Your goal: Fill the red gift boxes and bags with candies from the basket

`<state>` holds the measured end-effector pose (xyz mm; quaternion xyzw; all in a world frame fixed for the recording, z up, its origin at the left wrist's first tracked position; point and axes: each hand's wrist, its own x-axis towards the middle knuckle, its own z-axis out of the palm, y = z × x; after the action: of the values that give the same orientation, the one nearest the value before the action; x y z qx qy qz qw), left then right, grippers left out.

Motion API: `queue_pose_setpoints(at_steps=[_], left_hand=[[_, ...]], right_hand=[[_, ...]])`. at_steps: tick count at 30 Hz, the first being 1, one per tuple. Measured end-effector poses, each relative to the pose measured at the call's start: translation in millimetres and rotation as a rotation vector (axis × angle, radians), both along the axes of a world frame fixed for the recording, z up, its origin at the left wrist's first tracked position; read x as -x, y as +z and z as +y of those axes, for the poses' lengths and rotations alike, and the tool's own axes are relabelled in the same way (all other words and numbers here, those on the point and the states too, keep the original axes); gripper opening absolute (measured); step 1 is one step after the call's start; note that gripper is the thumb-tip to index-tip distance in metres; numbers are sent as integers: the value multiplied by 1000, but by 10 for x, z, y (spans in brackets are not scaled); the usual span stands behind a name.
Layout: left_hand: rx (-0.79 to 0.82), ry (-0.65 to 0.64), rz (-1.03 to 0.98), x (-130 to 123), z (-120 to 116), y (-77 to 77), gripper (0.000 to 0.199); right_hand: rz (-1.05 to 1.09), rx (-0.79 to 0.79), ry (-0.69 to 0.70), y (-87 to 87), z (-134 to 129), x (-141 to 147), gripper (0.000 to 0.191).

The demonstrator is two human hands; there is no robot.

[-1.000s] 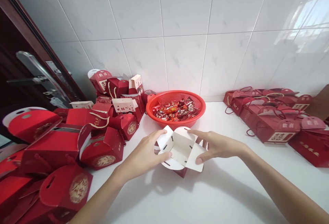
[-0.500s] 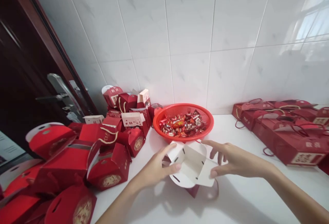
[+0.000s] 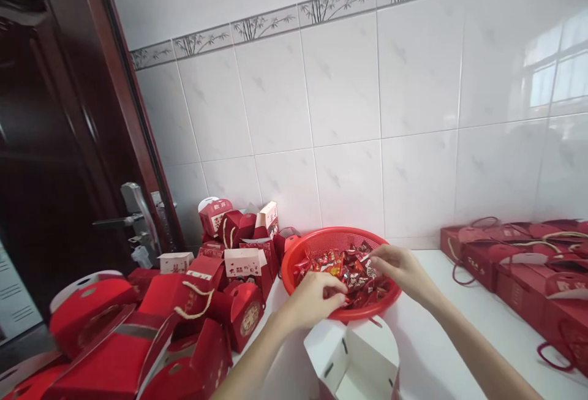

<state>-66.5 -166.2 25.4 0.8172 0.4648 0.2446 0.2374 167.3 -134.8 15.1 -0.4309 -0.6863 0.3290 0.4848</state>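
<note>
A red plastic basket (image 3: 342,315) holds a heap of wrapped candies (image 3: 328,262) in red, brown and gold. Over its front left part, my left hand (image 3: 316,294) reaches in with thumb and fingers curled together on a candy at the fingertips. My right hand (image 3: 404,271) comes over the right rim, its fingers pinched on another wrapped candy, only partly visible. Directly in front of the basket stands an open gift box (image 3: 351,351), white inside with slotted flaps spread out; neither hand touches it. The lower part of the box is cut off by the picture edge.
Many folded red gift boxes (image 3: 105,351) with cord handles are piled on the left. Flat-topped dark red boxes (image 3: 519,271) stand in rows on the right. Behind the white table rises a tiled wall (image 3: 344,100), with a dark door (image 3: 55,143) at left.
Both hands have left the open box and moved forward into the candy basket, closing on candies. The view has tilted up, so the box sits lower in the picture.
</note>
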Motion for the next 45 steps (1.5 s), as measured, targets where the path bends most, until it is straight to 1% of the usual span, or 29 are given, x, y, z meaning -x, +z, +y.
queue_pose_setpoints(at_steps=[3,4,6,7,9,11,12,13,15,19,21,24,28,33,36,40,45], left_hand=[[115,-176,218,-187,267,1,28],[143,-206,303,-236,340,6,29],[188,-219,468,-304,472,17,33],[197,-206,541,-323,536,21,38],[198,-158,651,-330,670,19,58],[178,-76,728,-311,816,4,76],[166,-25,754,-297,891,-9,79],[159,26,773,-282,966,-23,78],[153,102,796,-256,1105,-51,68],[184,142,814,-261,1284,-89,52],[197,150,828,-293,1311,-96,52],[209,128,833,-345,1305,-103,60],[244,31,803,-358,1293,-108,60],[307,-55,753,-349,1249,-103,68],[287,-53,751,-400,1191,-87,58],[285,9,803,-526,1145,-67,39],[294,13,813,-596,1169,-81,34]], right_hand=[[99,11,-101,-71,260,85,24],[107,19,-136,-83,325,101,19],[76,40,-203,-97,425,116,12],[54,53,-230,-103,463,118,9],[12,83,-263,-118,523,119,7],[-29,121,-275,-140,571,131,5],[-53,143,-279,-153,592,143,4],[-76,164,-282,-166,612,159,4],[-116,203,-277,-188,645,199,5],[-166,247,-233,-215,676,262,7],[-175,249,-219,-223,675,271,6],[-180,240,-208,-230,669,265,3],[-189,224,-199,-220,663,255,6],[-198,224,-176,-195,660,243,13],[-191,223,-167,-188,662,239,14],[-186,231,-167,-176,651,235,12],[-188,259,-151,-152,623,235,10]])
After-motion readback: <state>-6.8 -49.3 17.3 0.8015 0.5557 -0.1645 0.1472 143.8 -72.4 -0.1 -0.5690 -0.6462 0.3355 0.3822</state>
